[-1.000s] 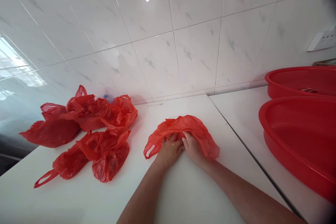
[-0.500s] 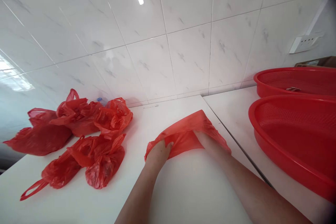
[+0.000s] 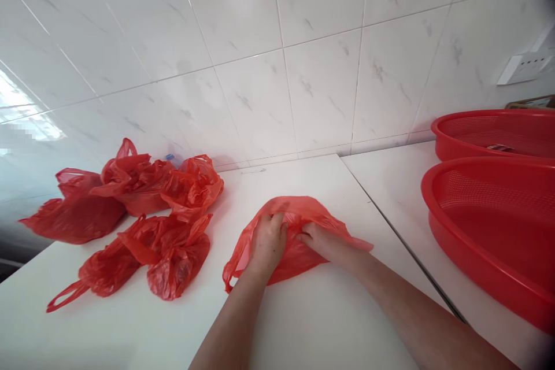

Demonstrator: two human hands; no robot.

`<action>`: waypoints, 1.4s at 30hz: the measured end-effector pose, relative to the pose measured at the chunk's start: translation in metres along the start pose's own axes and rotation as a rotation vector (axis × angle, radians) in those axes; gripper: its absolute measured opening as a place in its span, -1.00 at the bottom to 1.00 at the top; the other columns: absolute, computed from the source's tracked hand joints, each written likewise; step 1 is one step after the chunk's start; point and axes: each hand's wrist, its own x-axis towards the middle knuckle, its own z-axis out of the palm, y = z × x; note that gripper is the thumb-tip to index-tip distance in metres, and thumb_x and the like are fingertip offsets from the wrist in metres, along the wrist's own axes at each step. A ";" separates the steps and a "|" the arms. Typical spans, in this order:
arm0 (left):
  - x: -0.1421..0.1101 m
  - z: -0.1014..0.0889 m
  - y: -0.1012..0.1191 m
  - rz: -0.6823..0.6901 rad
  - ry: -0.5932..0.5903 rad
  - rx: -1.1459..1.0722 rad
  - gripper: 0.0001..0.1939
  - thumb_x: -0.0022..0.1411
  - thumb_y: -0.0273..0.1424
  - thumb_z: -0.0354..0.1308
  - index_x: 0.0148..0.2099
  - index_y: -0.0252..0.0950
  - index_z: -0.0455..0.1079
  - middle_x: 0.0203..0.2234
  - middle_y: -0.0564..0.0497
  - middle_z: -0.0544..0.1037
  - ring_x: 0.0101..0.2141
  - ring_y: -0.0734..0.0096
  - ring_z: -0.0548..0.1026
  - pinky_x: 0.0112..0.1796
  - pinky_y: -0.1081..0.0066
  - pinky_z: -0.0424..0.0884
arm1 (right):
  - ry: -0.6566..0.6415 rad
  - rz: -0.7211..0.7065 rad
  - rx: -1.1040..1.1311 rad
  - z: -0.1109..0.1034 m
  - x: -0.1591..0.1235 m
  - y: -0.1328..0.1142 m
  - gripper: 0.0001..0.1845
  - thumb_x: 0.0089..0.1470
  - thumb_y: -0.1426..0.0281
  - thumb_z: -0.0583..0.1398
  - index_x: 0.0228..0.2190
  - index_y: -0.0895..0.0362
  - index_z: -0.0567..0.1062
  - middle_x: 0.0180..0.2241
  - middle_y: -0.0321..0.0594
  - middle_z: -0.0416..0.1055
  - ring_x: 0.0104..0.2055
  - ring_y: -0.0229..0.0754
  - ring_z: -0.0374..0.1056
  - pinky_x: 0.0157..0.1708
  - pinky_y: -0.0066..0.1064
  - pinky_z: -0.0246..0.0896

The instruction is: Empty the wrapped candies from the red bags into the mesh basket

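Note:
A thin red plastic bag lies spread on the white table in front of me, its far edge rounded and a loop handle at its near left corner. My left hand reaches in from the left with fingers curled into the film near the bag's middle. Close beside it, my right hand comes from the right, fingers bent and gripping the same film. A small gap separates the two hands. Some fingertips are hidden in the folds.
Several filled red plastic bags sit on the left of the white table. Two large red plastic baskets stand at the right, past a seam in the tabletop. Behind rises a tiled wall with a socket.
Both hands have drawn closer together over the bag; my right hand has come out from inside its opening. The bag has flattened and shifted slightly left and nearer. The view has turned a little.

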 end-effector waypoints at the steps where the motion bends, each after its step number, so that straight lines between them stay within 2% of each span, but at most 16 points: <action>1: 0.001 0.000 -0.003 -0.021 0.039 -0.010 -0.65 0.22 -0.40 -0.07 0.05 -0.25 0.30 -0.30 -0.11 0.41 -0.27 0.21 0.42 -0.30 0.30 0.36 | -0.112 0.053 -0.019 -0.002 -0.002 -0.006 -0.68 -0.19 0.26 0.27 -0.74 0.07 0.27 -0.74 -0.39 0.12 -0.69 -0.34 0.00 -0.63 -0.40 -0.11; 4: 0.002 0.001 -0.010 -0.021 0.089 -0.081 -0.50 0.17 -0.34 0.08 0.16 -0.21 0.16 -0.10 -0.13 0.36 -0.09 0.16 0.37 -0.16 0.27 0.35 | -0.469 0.180 -0.150 -0.016 -0.004 -0.021 -0.56 -0.11 0.18 0.22 -0.77 0.09 0.16 -0.74 -0.40 0.00 -0.71 -0.39 -0.16 -0.66 -0.42 -0.23; 6: 0.001 0.003 -0.012 -0.032 0.043 -0.075 -0.43 0.11 -0.30 0.16 0.17 -0.17 0.15 -0.05 -0.12 0.34 -0.02 0.13 0.33 -0.12 0.25 0.33 | -0.577 0.223 -0.180 -0.025 -0.003 -0.025 -0.57 -0.05 0.13 0.18 -0.72 0.10 0.21 -0.70 -0.39 0.06 -0.69 -0.39 -0.12 -0.68 -0.44 -0.24; 10: -0.001 0.008 -0.013 -0.074 -0.150 -0.045 -0.27 0.01 -0.28 0.23 0.23 -0.11 0.11 0.06 -0.12 0.31 0.03 0.06 0.31 -0.13 0.25 0.33 | -0.421 0.251 0.039 -0.037 0.008 -0.014 -0.66 0.04 0.06 0.12 -0.44 0.09 0.37 -0.62 -0.37 0.30 -0.63 -0.36 0.12 -0.68 -0.51 -0.06; 14: -0.004 0.008 -0.017 -0.101 -0.393 -0.206 -0.35 0.07 -0.27 0.14 0.23 -0.05 0.13 0.04 -0.02 0.40 -0.03 0.15 0.39 -0.18 0.32 0.36 | -0.270 0.462 0.556 -0.044 0.026 0.009 -0.71 0.09 0.15 0.14 -0.37 0.14 0.35 -0.55 -0.30 0.39 -0.65 -0.41 0.15 -0.72 -0.59 -0.01; 16: -0.005 0.007 -0.020 -0.079 -0.431 -0.273 -0.36 0.08 -0.28 0.13 0.23 -0.01 0.13 0.04 0.04 0.41 -0.03 0.18 0.41 -0.17 0.34 0.37 | -0.211 0.548 0.830 -0.048 0.033 0.019 -0.78 0.10 0.26 0.16 -0.36 0.18 0.36 -0.42 -0.21 0.45 -0.54 -0.40 0.30 -0.61 -0.60 0.19; 18: -0.005 0.007 -0.022 -0.066 -0.427 -0.298 -0.33 0.06 -0.29 0.15 0.24 0.00 0.13 0.08 0.06 0.39 -0.01 0.18 0.39 -0.16 0.35 0.37 | -0.178 0.571 0.962 -0.052 0.037 0.025 -0.84 0.11 0.33 0.14 -0.35 0.20 0.39 -0.30 -0.12 0.47 -0.37 -0.35 0.40 -0.41 -0.56 0.33; 20: -0.006 0.010 -0.024 -0.071 -0.413 -0.301 -0.30 0.05 -0.29 0.17 0.25 0.01 0.11 0.10 0.07 0.36 0.01 0.17 0.38 -0.17 0.34 0.37 | -0.153 0.537 0.869 -0.054 0.038 0.026 -0.83 0.13 0.34 0.12 -0.35 0.20 0.41 -0.28 -0.10 0.47 -0.32 -0.30 0.42 -0.34 -0.51 0.35; 23: -0.006 0.014 -0.025 -0.065 -0.365 -0.293 -0.29 0.04 -0.28 0.19 0.25 0.00 0.09 0.15 0.06 0.30 0.07 0.15 0.33 -0.12 0.32 0.37 | -0.085 0.428 0.478 -0.049 0.034 0.018 -0.77 0.11 0.26 0.11 -0.40 0.16 0.43 -0.42 -0.20 0.45 -0.47 -0.30 0.37 -0.52 -0.49 0.28; 26: -0.006 0.016 -0.022 -0.024 -0.287 -0.294 -0.34 0.06 -0.26 0.19 0.22 -0.06 0.16 0.17 0.04 0.27 0.11 0.15 0.28 -0.04 0.28 0.33 | 0.000 0.205 0.111 -0.036 0.022 0.003 -0.74 0.07 0.20 0.12 -0.50 0.11 0.41 -0.52 -0.30 0.40 -0.52 -0.27 0.31 -0.52 -0.44 0.21; 29: -0.004 0.015 -0.016 0.054 -0.156 -0.331 -0.54 0.15 -0.32 0.10 0.12 -0.11 0.28 0.06 0.04 0.39 0.05 0.26 0.35 -0.01 0.30 0.33 | 0.020 -0.115 -0.184 -0.019 0.011 -0.008 -0.80 0.04 0.23 0.14 -0.34 0.06 0.47 -0.30 -0.25 0.44 -0.22 -0.16 0.35 -0.23 -0.33 0.25; 31: -0.003 0.013 -0.014 0.097 -0.057 -0.344 -0.65 0.21 -0.38 0.02 0.05 -0.13 0.34 -0.03 0.05 0.47 -0.02 0.33 0.40 -0.04 0.33 0.36 | -0.064 -0.229 -0.346 -0.012 0.007 -0.008 -0.62 -0.05 0.25 0.21 -0.12 0.01 0.46 -0.05 -0.20 0.36 0.06 -0.04 0.20 0.01 -0.20 0.11; 33: -0.002 0.013 -0.014 0.120 0.020 -0.321 -0.69 0.24 -0.40 -0.03 0.01 -0.13 0.36 -0.07 0.06 0.49 -0.05 0.36 0.43 -0.06 0.33 0.39 | -0.202 -0.236 -0.496 -0.008 0.006 -0.004 -0.41 -0.11 0.21 0.25 0.02 -0.03 0.39 0.09 -0.17 0.24 0.19 0.07 0.01 0.13 -0.07 -0.09; 35: -0.001 0.014 -0.019 0.137 0.077 -0.250 -0.68 0.24 -0.42 -0.03 0.02 -0.14 0.36 -0.03 0.05 0.46 0.00 0.33 0.39 -0.01 0.29 0.37 | -0.310 -0.199 -0.576 -0.010 0.007 0.000 -0.37 -0.10 0.14 0.24 0.06 -0.04 0.36 0.12 -0.16 0.20 0.20 0.11 -0.02 0.15 -0.02 -0.17; 39: 0.004 0.020 -0.034 0.122 0.162 -0.069 -0.61 0.17 -0.45 0.08 0.07 -0.18 0.34 0.15 -0.05 0.29 0.19 0.14 0.15 0.10 0.12 0.25 | -0.368 -0.121 -0.568 -0.018 0.004 -0.004 -0.40 -0.07 0.07 0.21 0.03 -0.05 0.38 0.07 -0.16 0.25 0.05 0.05 0.20 0.01 -0.14 0.08; 42: 0.006 0.018 -0.037 0.102 0.206 -0.058 -0.60 0.16 -0.45 0.08 0.08 -0.18 0.33 0.16 -0.07 0.27 0.15 0.13 0.22 0.03 0.13 0.32 | -0.325 -0.044 -0.477 -0.023 -0.001 -0.016 -0.47 0.06 0.00 0.07 0.00 -0.03 0.39 -0.03 -0.16 0.34 -0.11 -0.05 0.32 -0.20 -0.26 0.21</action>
